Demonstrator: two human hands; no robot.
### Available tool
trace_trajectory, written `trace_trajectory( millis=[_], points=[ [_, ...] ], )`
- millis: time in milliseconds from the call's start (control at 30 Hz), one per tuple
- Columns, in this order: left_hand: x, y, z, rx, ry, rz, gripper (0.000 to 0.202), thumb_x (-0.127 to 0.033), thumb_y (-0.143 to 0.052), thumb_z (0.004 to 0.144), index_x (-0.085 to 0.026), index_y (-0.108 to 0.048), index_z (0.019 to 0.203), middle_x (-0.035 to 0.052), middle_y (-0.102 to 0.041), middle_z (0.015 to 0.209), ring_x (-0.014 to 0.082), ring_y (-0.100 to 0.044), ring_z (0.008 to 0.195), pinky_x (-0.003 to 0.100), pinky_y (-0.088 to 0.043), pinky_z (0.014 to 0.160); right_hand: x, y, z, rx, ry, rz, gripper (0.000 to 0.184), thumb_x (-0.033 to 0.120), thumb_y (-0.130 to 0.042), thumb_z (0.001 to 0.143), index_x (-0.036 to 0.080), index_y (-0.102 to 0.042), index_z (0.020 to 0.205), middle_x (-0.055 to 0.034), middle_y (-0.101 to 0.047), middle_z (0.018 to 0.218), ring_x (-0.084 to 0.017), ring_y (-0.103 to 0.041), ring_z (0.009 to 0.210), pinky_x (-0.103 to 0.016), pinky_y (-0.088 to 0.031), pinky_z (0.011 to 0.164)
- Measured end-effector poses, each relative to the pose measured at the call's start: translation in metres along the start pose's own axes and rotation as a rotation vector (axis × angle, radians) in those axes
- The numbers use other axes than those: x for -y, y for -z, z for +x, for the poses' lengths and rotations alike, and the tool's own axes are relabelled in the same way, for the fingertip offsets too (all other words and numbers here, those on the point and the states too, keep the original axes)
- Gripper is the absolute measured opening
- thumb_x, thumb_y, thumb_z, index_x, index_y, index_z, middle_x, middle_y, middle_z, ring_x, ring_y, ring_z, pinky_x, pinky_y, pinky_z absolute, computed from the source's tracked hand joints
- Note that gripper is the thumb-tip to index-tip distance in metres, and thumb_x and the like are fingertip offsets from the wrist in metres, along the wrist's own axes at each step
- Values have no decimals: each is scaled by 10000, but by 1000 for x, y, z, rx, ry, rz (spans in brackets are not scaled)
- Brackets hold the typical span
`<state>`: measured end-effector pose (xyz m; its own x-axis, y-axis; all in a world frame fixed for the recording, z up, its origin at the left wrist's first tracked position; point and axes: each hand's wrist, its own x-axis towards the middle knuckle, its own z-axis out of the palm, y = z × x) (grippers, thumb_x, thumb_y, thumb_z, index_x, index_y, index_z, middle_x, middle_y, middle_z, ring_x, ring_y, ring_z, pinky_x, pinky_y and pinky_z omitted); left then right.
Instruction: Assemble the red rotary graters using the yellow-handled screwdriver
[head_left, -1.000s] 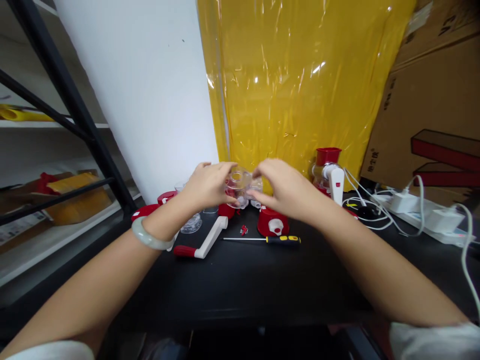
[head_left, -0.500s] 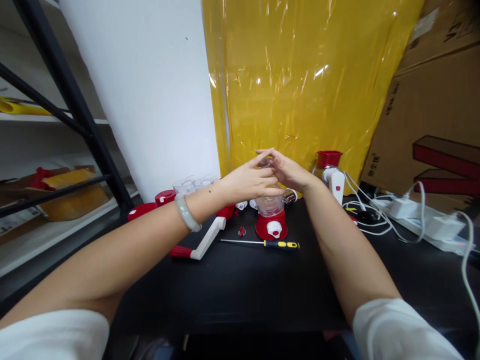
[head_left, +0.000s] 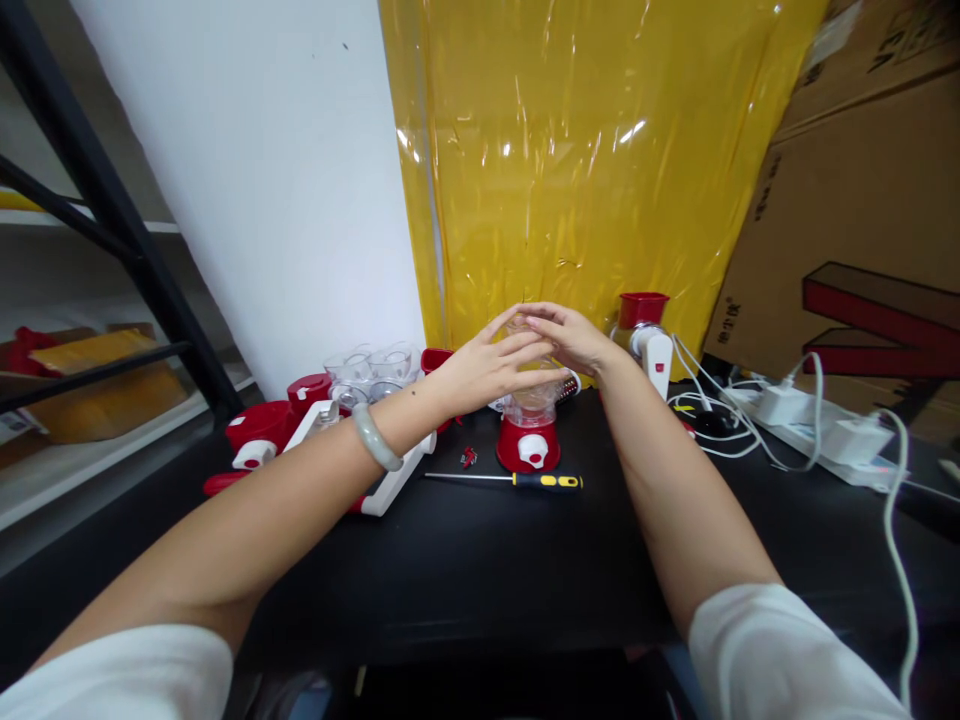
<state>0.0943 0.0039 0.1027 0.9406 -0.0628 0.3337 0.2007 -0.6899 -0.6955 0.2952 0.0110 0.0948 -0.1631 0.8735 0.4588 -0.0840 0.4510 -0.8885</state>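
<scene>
The clear body (head_left: pixel 534 398) stands upright on the red base (head_left: pixel 529 447), its long axis running straight up from that base, so the two parts sit in one vertical line with only the lower part of the clear wall showing under the hands. The left hand (head_left: pixel 491 365) comes in from the left of the red base and closes around the upper part of the clear body, fingers stretched across its front. The right hand (head_left: pixel 576 340) comes from the right and lies over the top of it, fingertips meeting those of the left; whether it clasps the rim or only presses down on it cannot be told, since the left hand covers the contact. Both hands are equally near, each above the red base and none touching the base itself. Just in front of the red base a screwdriver (head_left: pixel 517 479) lies flat on the black table (head_left: pixel 525 580), its yellow and black handle to the right. A small red part (head_left: pixel 469 457) lies just left of the base, and a white crank (head_left: pixel 397 478) further left. To the right of the base and behind it stands an assembled unit (head_left: pixel 645 335) with a red top
</scene>
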Motion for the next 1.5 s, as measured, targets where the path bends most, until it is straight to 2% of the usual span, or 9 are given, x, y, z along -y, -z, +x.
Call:
trace_trajectory(
  millis=[200,333,467,733,867,1000,1200,1300,1500],
  points=[
    [-5,-13,-28,-168,205,-67,806,-57,-671,796,-381,-375,1473,64,-437,1504,276,-365,1405,568,-152,1213,-4,3,3,-20,-7,24,417,382,-805,716,241,-644,1074,-61,-698,1137,-196,-656,1101,-402,-542,973],
    [-8,-10,-23,-88,59,-71,800,-25,-622,824,-460,-378,1450,-20,-467,1507,224,-372,1413,495,-212,1200,-7,4,4,-2,53,-24,561,500,-808,690,262,-583,1146,-80,-696,1164,-222,-668,1094,-424,-572,913],
    [-16,-5,3,38,-156,-19,528,-54,-480,931,-375,-519,1349,-40,-574,1408,149,-425,1380,418,-231,1202,-7,2,2,-13,90,-60,682,591,-798,664,287,-529,1212,-88,-701,1168,-233,-674,1090,-447,-560,931],
    [-15,14,28,-49,-119,141,290,-116,-458,963,-275,-638,1124,19,-643,1241,180,-522,1252,447,-277,1170,13,0,0,-125,212,-154,667,751,-615,740,308,-535,1232,-86,-673,1203,-231,-656,1113,-442,-547,931],
    [0,31,0,-24,49,94,285,-128,-533,919,-282,-613,1145,41,-630,1188,221,-553,1141,485,-340,1099,29,4,1,-247,307,-289,536,716,-578,804,319,-578,1166,-56,-659,1177,-212,-629,1124,-409,-540,914],
    [11,39,-50,-74,413,-73,446,-283,-735,785,-246,-583,1204,103,-580,1180,290,-544,1081,454,-462,924,43,-1,-13,-274,410,-466,403,597,-650,821,253,-632,1031,-51,-677,1012,-193,-647,969,-381,-532,870],
    [-12,21,-104,-456,949,-402,670,-478,-870,605,-229,-548,1137,54,-592,1046,237,-590,946,392,-513,849,20,-23,-52,250,114,-946,139,303,-778,754,201,-683,765,-34,-702,755,-172,-633,697,-315,-483,682],
    [-30,8,-108,-460,1032,-513,619,-478,-857,624,-222,-550,1096,51,-613,1021,239,-610,941,412,-514,850,-4,-30,-62,334,15,-1089,132,237,-799,726,187,-693,788,-38,-696,761,-163,-615,667,-290,-456,637],
    [-48,3,-113,-422,1089,-624,597,-472,-852,618,-209,-567,1071,76,-639,1037,267,-629,969,458,-524,850,-26,-35,-67,273,79,-1144,133,158,-798,709,166,-674,755,-35,-658,755,-139,-586,678,-265,-439,654]
  ],
)
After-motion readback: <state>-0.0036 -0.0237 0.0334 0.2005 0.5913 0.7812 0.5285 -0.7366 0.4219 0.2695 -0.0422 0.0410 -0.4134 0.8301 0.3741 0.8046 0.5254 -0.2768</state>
